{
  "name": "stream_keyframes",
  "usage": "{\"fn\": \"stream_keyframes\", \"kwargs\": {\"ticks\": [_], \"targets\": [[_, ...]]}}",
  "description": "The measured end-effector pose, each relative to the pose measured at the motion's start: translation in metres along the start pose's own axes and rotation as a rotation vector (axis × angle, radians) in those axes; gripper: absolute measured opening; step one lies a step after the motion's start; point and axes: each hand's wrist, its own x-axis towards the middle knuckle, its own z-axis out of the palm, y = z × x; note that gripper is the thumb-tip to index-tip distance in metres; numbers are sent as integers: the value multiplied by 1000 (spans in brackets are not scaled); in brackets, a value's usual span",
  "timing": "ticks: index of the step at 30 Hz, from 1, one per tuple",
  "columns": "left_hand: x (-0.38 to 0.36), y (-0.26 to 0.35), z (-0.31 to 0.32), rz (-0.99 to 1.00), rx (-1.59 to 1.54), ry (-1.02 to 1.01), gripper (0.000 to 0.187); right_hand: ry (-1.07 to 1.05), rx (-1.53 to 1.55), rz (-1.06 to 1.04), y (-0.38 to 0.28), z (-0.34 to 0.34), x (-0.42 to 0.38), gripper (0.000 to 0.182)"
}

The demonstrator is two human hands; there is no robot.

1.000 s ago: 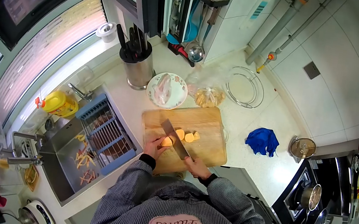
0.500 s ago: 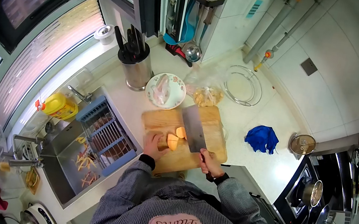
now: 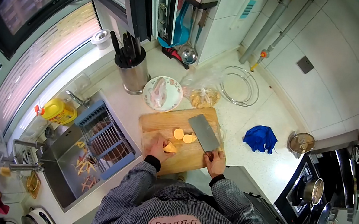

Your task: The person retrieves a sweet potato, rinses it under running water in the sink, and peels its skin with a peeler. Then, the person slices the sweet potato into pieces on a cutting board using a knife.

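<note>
Wooden cutting board [image 3: 191,154] lies near the counter's front edge, where the left hand [image 3: 155,146] closes on an orange sweet-potato chunk [image 3: 170,147] and the right hand [image 3: 216,160] grips the handle of a cleaver [image 3: 204,132] lying flat on the board beside two cut slices [image 3: 183,136]. Behind the board a floral plate [image 3: 162,93] holding pale meat, a clear bag of food [image 3: 203,97], a steel knife holder [image 3: 133,73] and a wire rack [image 3: 238,85] crowd the back, while bare counter stays open to the right as far as a blue cloth [image 3: 260,138]. Just left, the sink [image 3: 68,165] holds orange peelings beside a blue drain rack [image 3: 107,134].
</note>
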Motion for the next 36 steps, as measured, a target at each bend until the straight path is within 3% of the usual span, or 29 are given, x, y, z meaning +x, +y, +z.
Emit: {"fn": "stream_keyframes", "kwargs": {"ticks": [1,3,5,6,8,9,10,11,12,14,16,19,20,21,22,24,25,26,27,28,29,30,33,35,36], "targets": [[-1,-8,5,-2,2,2,66,83,-134,-91,-4,-5,1,33],[-1,-18,14,321,-100,256,57,170,-266,-180,-14,-5,6,36],[-6,-18,15,284,-87,194,55,-148,213,-104,-24,12,10,37],[-13,-4,9,248,-74,133,52,-145,215,-101,-40,12,10,37],[-32,41,-10,187,30,77,51,-719,949,335,-69,13,7,36],[-36,56,-15,123,129,27,51,-716,951,333,-75,17,8,36],[-37,54,-14,123,131,29,51,-789,1180,445,-79,20,7,35],[-39,53,-13,146,-110,0,47,-860,1409,559,-81,23,7,35],[-40,51,-13,168,-351,-28,43,-865,1409,557,-77,29,7,35],[-41,52,-24,221,-495,-88,41,-1023,1749,735,-73,32,10,32],[-40,49,-31,278,-637,-149,38,-1038,1826,752,-75,23,11,31],[-39,42,-31,190,-755,-176,35,-1055,1973,769,-79,19,11,29],[-41,45,-32,82,-1045,-260,34,-1056,2043,768,-85,15,12,29],[-43,46,-33,-34,-1332,-345,33,-1054,2045,767,-90,10,14,29],[-37,31,-25,-35,-1331,-348,33,-963,1994,853,-95,7,16,29],[-23,0,-5,16,-1178,-105,36,-869,1941,937,-94,12,17,28],[-23,-7,-1,15,-1178,-106,36,-789,1735,808,-85,28,18,29],[-25,-2,-4,19,-987,-62,38,-709,1527,682,-79,38,18,30],[-29,6,-8,23,-795,-18,41,-707,1527,681,-79,39,19,30],[-32,14,-10,24,-794,-20,41,-664,1311,512,-79,41,19,30],[-36,27,-14,233,-422,92,43,-617,1094,349,-81,43,18,30],[-38,33,-15,429,-43,200,46,-618,1095,349,-82,45,17,30],[-31,11,-5,317,-206,146,50,-616,1026,172,-81,47,16,31],[-26,2,1,256,-146,195,48,-371,831,135,-69,41,18,33],[-25,1,1,195,-85,245,46,-285,594,112,-56,35,18,30]]}}
